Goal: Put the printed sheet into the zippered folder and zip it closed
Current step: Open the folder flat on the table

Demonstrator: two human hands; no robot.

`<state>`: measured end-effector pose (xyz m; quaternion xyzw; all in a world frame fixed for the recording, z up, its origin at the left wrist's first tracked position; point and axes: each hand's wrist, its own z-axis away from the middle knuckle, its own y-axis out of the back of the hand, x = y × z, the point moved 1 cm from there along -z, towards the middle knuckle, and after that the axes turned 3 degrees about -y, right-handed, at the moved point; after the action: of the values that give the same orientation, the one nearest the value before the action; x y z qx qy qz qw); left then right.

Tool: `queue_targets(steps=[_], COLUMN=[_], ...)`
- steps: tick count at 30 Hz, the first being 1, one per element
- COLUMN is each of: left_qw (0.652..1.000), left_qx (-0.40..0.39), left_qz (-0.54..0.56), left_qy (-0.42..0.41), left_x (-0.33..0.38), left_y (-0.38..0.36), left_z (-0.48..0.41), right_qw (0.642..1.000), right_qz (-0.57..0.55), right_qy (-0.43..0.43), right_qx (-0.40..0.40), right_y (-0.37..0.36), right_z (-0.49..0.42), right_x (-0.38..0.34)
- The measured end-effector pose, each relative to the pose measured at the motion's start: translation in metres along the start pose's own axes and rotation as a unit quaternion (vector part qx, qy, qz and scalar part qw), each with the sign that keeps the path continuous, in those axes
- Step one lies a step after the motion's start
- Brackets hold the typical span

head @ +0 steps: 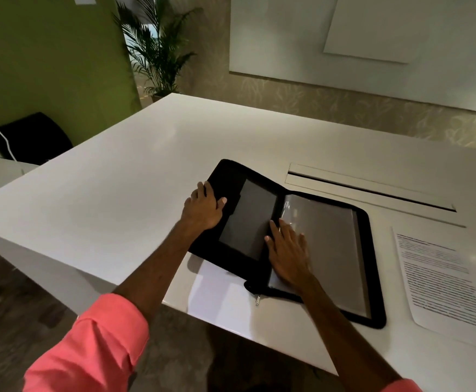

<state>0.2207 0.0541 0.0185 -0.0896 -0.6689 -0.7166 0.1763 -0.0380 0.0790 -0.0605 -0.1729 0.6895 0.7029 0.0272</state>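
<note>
In the head view, a black zippered folder [262, 267] with a soft, fabric-like cover and rounded corners is seen lying open on a smooth, glossy white table [112, 176]. Its left flap is raised off the table surface and tilted, and a flat grey rectangular panel [248, 219] is set into it. The right half lies flat, and a clear, shiny plastic sleeve [327, 244] with light glare near the spine is held in it. A small metal zipper pull [257, 300] is seen hanging loose at the folder's near edge, at about 6 o'clock from the spine. The printed sheet [443, 278], thin white paper covered in dense lines of dark text, is laid flat on the table at 3 o'clock from the folder, just beside it and not inside it. A long, narrow recessed slot [372, 188] is cut into the tabletop at 1 o'clock from the folder. The left hand [203, 207] is wrapped over the outer edge of the raised flap, the thumb pressed on the inner face and the fingers curled behind, so the flap is gripped. The right hand [287, 253] is laid palm down, fingers spread and extended, on the sleeve near the spine; nothing is grasped by it. Both forearms are bare, with coral-pink sleeves [90, 346] pushed back.
</note>
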Motion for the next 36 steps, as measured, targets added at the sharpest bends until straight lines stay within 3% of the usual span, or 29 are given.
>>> queue_targets(steps=[12,19,26,36], left_qw=[1.000,0.996,0.991,0.968], left_qx=[-0.010,0.076,0.061,0.003], left_qz=[0.016,-0.037,-0.021,0.012], left_qy=[0.024,-0.001,-0.116,-0.250], left_x=[-0.023,-0.007,0.088,0.282], left_y=[-0.061,-0.077,-0.110,-0.185], left_z=[0.005,-0.003,-0.017,0.013], right_qw=[1.000,0.998,0.987,0.975], right_qz=[0.026,-0.004,0.005,0.017], right_qy=[-0.005,-0.012,-0.107,-0.196], right_qx=[0.006,0.055,0.122,0.105], right_y=[-0.015,0.002,0.041,0.088], right_z=[-0.004,-0.001,0.029,0.066], right_x=[0.006,0.017,0.100,0.233])
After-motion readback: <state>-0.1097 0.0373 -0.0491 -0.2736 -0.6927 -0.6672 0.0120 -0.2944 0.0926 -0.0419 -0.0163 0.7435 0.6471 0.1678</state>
